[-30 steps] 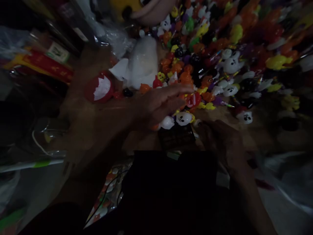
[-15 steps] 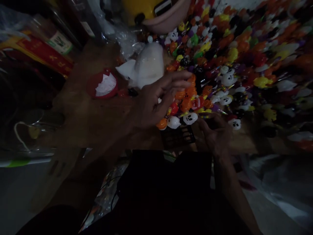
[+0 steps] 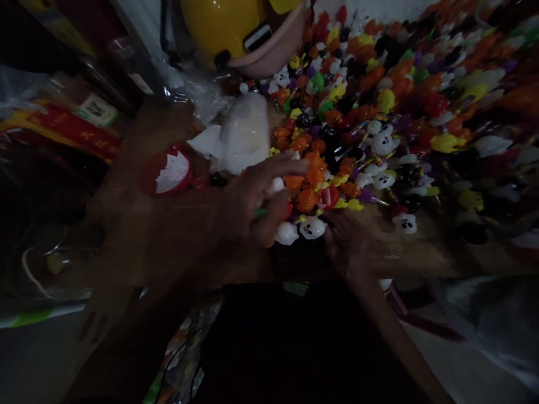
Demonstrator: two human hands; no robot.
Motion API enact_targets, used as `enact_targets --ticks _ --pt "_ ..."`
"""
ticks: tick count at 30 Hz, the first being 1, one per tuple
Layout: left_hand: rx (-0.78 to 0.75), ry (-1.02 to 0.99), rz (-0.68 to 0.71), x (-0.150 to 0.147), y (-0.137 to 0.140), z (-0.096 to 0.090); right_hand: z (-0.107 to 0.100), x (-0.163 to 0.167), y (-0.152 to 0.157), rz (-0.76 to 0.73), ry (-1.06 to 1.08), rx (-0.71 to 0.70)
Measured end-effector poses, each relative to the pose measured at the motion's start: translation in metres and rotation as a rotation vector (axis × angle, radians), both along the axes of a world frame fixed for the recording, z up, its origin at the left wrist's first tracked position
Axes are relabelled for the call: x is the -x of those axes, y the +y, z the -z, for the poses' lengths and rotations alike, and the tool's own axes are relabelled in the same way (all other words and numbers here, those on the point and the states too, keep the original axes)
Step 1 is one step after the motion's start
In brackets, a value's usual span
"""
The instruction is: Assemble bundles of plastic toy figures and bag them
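Note:
My left hand (image 3: 252,202) reaches over the near-left side of a heap of small toy figures, its fingers stretched out and apart, partly blurred. By its fingers lie orange pumpkin figures (image 3: 314,170) and a plain white figure (image 3: 287,233). A white ghost-faced figure (image 3: 312,228) sits between the two hands. My right hand (image 3: 346,238) rests low at the heap's near edge, fingers extended beside the ghost-faced figure and a red figure (image 3: 328,197). Its fingertips are dim and partly behind the toys.
Many more colourful figures (image 3: 385,101) cover the table's right and back. A white plastic bag (image 3: 246,134) and a red bowl (image 3: 147,174) with white paper pieces (image 3: 172,173) stand left. Behind are a pink basin (image 3: 278,53) and a yellow rounded object (image 3: 214,28). The wooden table's edge (image 3: 404,264) runs in front.
The view has shifted, so the table appears lower and a little to the left. My left hand's fingers have come down closer to the toys. My right hand has moved in nearer the ghost-faced figure.

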State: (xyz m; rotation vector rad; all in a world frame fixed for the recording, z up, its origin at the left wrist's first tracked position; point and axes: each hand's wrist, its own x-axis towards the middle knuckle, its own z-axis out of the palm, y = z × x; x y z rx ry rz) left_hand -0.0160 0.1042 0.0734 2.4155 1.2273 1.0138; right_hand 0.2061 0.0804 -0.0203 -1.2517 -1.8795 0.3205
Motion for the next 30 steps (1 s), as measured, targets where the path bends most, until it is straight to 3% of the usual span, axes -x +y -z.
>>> enact_targets --ticks 5,9,14,17,21,23,26,30 --pt "-0.133 0.249 0.181 -0.033 0.0 -0.007 0.005 0.001 0.0 -0.084 0.089 -0.01" --pt "-0.221 0.381 0.148 -0.044 0.0 0.008 0.006 0.012 -0.002 -0.058 0.108 0.046" --pt "-0.226 0.359 0.13 -0.04 0.008 0.026 0.003 0.013 -0.009 0.001 0.089 0.095" --pt "-0.222 0.337 0.153 -0.036 0.011 0.027 -0.001 -0.018 -0.02 0.119 0.046 0.067" --pt "-0.254 0.321 0.153 -0.035 0.011 0.028 -0.008 -0.09 -0.024 0.522 -0.121 -0.02" --pt "-0.257 0.313 0.137 -0.035 0.011 0.03 -0.013 -0.122 -0.015 0.625 -0.239 -0.025" --pt "-0.258 0.307 0.152 -0.032 0.013 0.031 -0.02 -0.15 0.011 0.539 -0.434 0.091" --pt "-0.247 0.36 0.205 -0.029 0.013 0.028 -0.016 -0.152 0.048 0.467 -0.495 0.219"
